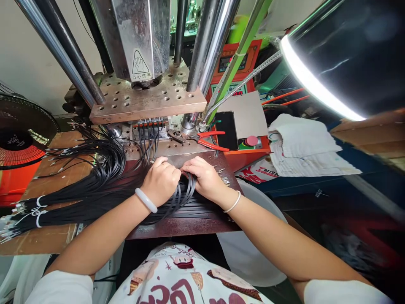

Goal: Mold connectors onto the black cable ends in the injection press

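Note:
My left hand [162, 181] is closed, its fingers curled over black cables. Right beside it, my right hand [205, 177] pinches a looped bunch of black cables [189, 190], which hangs between the two hands. The cable ends inside my fingers are hidden. More flat black cables [190, 213] lie across the brown metal table [177, 228] below. Behind my hands, several cables [148, 139] run up into a mold fixture [152, 123] under the press plate [148, 101]. Red-handled pliers [211, 141] lie at the fixture's right.
Tied cable bundles [72, 202] spread over cardboard at the left, near a fan [22, 131]. A phone [226, 130], a red button [252, 141] and white cloths [306, 145] are at the right. Steel columns [205, 46] and a bright lamp [322, 80] stand above.

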